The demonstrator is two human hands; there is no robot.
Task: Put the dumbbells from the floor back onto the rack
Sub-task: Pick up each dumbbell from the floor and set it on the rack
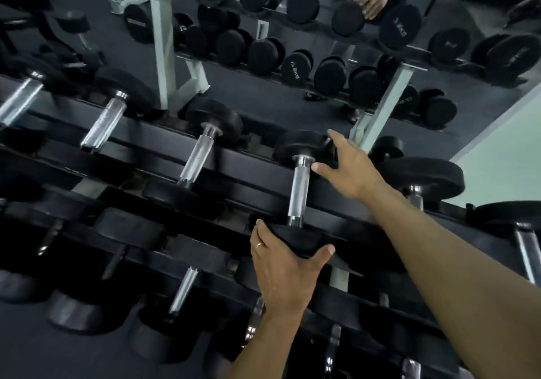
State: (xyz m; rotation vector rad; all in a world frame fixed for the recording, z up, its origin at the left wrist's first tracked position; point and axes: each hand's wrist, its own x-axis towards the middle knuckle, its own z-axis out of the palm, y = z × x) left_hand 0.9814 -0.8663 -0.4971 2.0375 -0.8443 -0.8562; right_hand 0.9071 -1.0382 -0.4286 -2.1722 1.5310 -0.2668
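Mirror-backed rack point(251, 170) bore the dumbbell point(298, 191), likely heavy and rigid. Left hand point(281, 264) fingers clamped its near head; right hand point(348, 167) fingers lay apart against the far head. The bare handle looked the best hold.

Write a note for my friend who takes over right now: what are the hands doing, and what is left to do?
Left hand: grips the near head of the dumbbell.
Right hand: open, fingers resting against its far head.
Where: the dumbbell lies across the top rails of the rack, in line with the other dumbbells.
Done: this one looks seated on the rack.
Left: let go, then check the floor for more. I cannot see any from here.
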